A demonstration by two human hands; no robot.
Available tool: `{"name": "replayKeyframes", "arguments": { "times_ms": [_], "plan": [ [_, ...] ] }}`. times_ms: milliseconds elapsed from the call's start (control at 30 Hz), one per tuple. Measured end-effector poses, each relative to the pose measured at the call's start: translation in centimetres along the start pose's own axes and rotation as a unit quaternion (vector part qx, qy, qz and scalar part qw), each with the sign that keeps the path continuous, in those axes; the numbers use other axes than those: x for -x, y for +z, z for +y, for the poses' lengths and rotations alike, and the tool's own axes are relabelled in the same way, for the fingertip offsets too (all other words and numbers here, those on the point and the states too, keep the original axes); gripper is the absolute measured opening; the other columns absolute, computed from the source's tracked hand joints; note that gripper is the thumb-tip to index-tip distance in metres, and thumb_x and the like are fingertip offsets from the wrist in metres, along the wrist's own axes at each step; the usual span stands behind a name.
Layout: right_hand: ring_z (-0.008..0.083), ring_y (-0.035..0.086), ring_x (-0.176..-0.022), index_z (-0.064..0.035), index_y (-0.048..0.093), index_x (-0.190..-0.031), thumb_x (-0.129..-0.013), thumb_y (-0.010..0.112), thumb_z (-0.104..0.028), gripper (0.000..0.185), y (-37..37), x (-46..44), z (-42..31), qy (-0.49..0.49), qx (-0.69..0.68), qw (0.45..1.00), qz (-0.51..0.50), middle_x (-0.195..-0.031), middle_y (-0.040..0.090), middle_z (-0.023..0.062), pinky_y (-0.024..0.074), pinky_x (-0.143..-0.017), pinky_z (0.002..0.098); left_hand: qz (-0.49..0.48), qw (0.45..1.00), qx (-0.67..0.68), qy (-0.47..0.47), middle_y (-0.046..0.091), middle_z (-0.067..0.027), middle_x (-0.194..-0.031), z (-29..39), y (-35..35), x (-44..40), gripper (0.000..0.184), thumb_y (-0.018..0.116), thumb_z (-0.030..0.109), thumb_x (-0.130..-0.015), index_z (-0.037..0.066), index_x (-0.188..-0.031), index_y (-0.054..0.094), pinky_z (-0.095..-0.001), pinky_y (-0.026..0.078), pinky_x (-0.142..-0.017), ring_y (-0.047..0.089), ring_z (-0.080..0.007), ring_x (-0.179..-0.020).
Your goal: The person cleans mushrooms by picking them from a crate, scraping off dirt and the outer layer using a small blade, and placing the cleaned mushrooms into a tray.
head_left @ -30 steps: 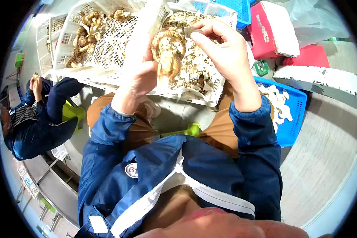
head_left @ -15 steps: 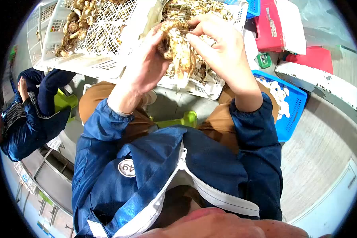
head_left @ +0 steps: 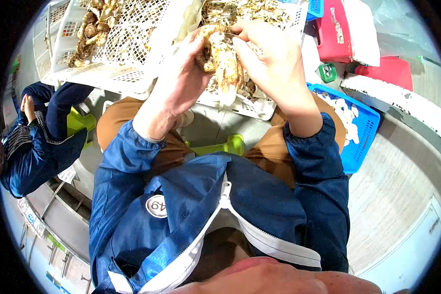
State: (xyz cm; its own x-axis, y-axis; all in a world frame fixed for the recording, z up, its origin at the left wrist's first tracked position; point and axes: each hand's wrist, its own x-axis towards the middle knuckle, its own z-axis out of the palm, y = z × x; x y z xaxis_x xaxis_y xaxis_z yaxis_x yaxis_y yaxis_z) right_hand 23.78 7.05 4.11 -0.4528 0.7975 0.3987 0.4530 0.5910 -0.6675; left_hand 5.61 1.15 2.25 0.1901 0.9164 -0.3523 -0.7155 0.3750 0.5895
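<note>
A large brown and cream mushroom (head_left: 226,68) is gripped by its cap in my left hand (head_left: 183,78), its pale stem pointing down toward me. My right hand (head_left: 272,61) is pinched beside the cap; a thin blade shows faintly at the fingertips, touching or nearly touching the mushroom. Below both hands stands a white crate (head_left: 250,109) full of pale trimmings and slices. To its left, another white perforated crate (head_left: 132,83) holds several whole brown mushrooms (head_left: 95,32).
A blue basket (head_left: 365,142) with white pieces sits by my right knee. Beyond are a small green container (head_left: 327,72), a red box (head_left: 334,32) and a white ledge (head_left: 396,100). At the left sits another person (head_left: 39,142) on a green stool.
Over the last second the mushroom has tilted and shifted right with my left hand. The view has moved slightly. My right hand stays close to the cap. The other person's hands have moved left and lower.
</note>
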Motion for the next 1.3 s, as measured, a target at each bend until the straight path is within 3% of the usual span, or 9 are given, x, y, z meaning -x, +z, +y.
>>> {"name": "replayKeyframes", "arguments": {
  "times_ms": [300, 500, 633, 733, 767, 867, 1033, 1133, 1300],
  "plan": [
    [0.0045, 0.058, -0.077, -0.0008, 0.065, -0.083, -0.087, 0.071, -0.01, 0.011, -0.5, 0.1, 0.8, 0.16, -0.269, 0.949, -0.037, -0.09, 0.072, 0.0033, 0.0469, -0.066, 0.0226, 0.01, 0.996, -0.089, 0.008, 0.061, -0.0121, -0.116, 1.1, 0.3, 0.1, 0.05, 0.068, 0.022, -0.092, 0.001, -0.132, 0.047, -0.0304, 0.057, -0.083, 0.065, -0.0182, -0.1],
    [0.007, 0.059, -0.076, -0.005, 0.068, -0.085, -0.084, 0.074, -0.01, 0.008, -1.3, 0.1, 2.9, 0.269, -0.457, 0.844, -0.078, -0.083, 0.068, -0.0001, 0.0456, -0.074, 0.0218, 0.043, 0.995, -0.076, -0.04, 0.067, -0.0151, -0.108, 2.0, -0.7, 0.7, 0.047, 0.065, 0.004, -0.081, -0.005, -0.126, 0.054, -0.028, 0.057, -0.082, 0.068, -0.0187, -0.094],
    [0.0061, 0.06, -0.075, -0.0057, 0.069, -0.084, -0.084, 0.073, -0.02, 0.015, -1.6, -0.2, 3.1, 0.266, -0.278, 0.916, -0.117, -0.077, 0.067, 0.0005, 0.0458, -0.069, 0.0223, 0.036, 0.989, -0.105, -0.099, 0.062, -0.0184, -0.125, 2.2, -3.2, 0.7, 0.058, 0.064, 0.016, -0.081, -0.006, -0.132, 0.049, -0.0355, 0.053, -0.095, 0.065, -0.0253, -0.108],
    [0.0089, 0.06, -0.071, -0.0066, 0.068, -0.083, -0.083, 0.071, -0.023, 0.017, -2.2, -0.5, 1.1, 0.229, -0.007, 0.965, -0.127, -0.072, 0.066, 0.0041, 0.0455, -0.064, 0.025, 0.032, 0.997, 0.011, -0.076, 0.069, -0.0149, -0.103, 1.8, -3.0, 0.4, 0.042, 0.064, 0.005, -0.079, -0.008, -0.119, 0.059, -0.0279, 0.056, -0.083, 0.069, -0.0201, -0.09],
    [0.0279, 0.064, -0.065, -0.0034, 0.066, -0.079, -0.081, 0.064, -0.017, 0.014, -0.4, 0.2, 2.9, 0.185, -0.041, 0.979, -0.079, -0.073, 0.064, 0.0141, 0.0504, -0.065, 0.0383, -0.008, 0.996, 0.027, -0.079, 0.069, -0.0154, -0.102, 1.8, -2.9, 0.2, 0.042, 0.064, 0.007, -0.079, -0.008, -0.118, 0.059, -0.0291, 0.056, -0.084, 0.069, -0.0211, -0.088],
    [0.031, 0.066, -0.078, -0.0033, 0.064, -0.08, -0.083, 0.062, -0.019, 0.016, 0.3, 0.6, 2.4, 0.102, 0.053, 0.992, -0.059, -0.088, 0.067, 0.0154, 0.0518, -0.072, 0.0411, -0.006, 0.996, 0.054, -0.068, 0.069, -0.0157, -0.102, 1.9, -2.0, 0.5, 0.041, 0.063, 0.009, -0.08, -0.008, -0.117, 0.059, -0.0301, 0.056, -0.085, 0.069, -0.0218, -0.087],
    [0.0284, 0.059, -0.072, -0.0013, 0.059, -0.073, -0.084, 0.067, -0.016, 0.019, -1.8, -0.7, -0.7, 0.054, -0.073, 0.995, -0.033, -0.082, 0.06, 0.0134, 0.0486, -0.067, 0.0366, 0.098, 0.983, -0.158, -0.01, 0.066, -0.0133, -0.105, 1.8, -1.5, 0.2, 0.045, 0.062, 0.009, -0.079, -0.006, -0.121, 0.056, -0.0278, 0.055, -0.083, 0.066, -0.0175, -0.091],
    [0.0249, 0.065, -0.091, -0.0026, 0.066, -0.084, -0.081, 0.071, -0.01, 0.01, -1.4, -0.5, 0.8, -0.076, -0.091, 0.991, -0.06, -0.102, 0.067, 0.0095, 0.0506, -0.081, 0.0345, 0.075, 0.96, -0.264, 0.059, 0.063, -0.0129, -0.108, 1.7, -0.4, 0.0, 0.05, 0.062, 0.01, -0.077, -0.006, -0.125, 0.054, -0.0268, 0.052, -0.084, 0.063, -0.0167, -0.095],
    [0.0303, 0.068, -0.087, -0.0022, 0.065, -0.085, -0.082, 0.066, -0.017, 0.015, -0.2, 0.5, 0.8, -0.04, -0.106, 0.992, -0.053, -0.095, 0.069, 0.0137, 0.0541, -0.076, 0.037, 0.061, 0.919, -0.381, 0.077, 0.062, -0.012, -0.109, 1.7, 0.5, 0.1, 0.06, 0.067, 0.016, -0.073, -0.005, -0.126, 0.052, -0.029, 0.05, -0.087, 0.06, -0.018, -0.097]
  ]
}}
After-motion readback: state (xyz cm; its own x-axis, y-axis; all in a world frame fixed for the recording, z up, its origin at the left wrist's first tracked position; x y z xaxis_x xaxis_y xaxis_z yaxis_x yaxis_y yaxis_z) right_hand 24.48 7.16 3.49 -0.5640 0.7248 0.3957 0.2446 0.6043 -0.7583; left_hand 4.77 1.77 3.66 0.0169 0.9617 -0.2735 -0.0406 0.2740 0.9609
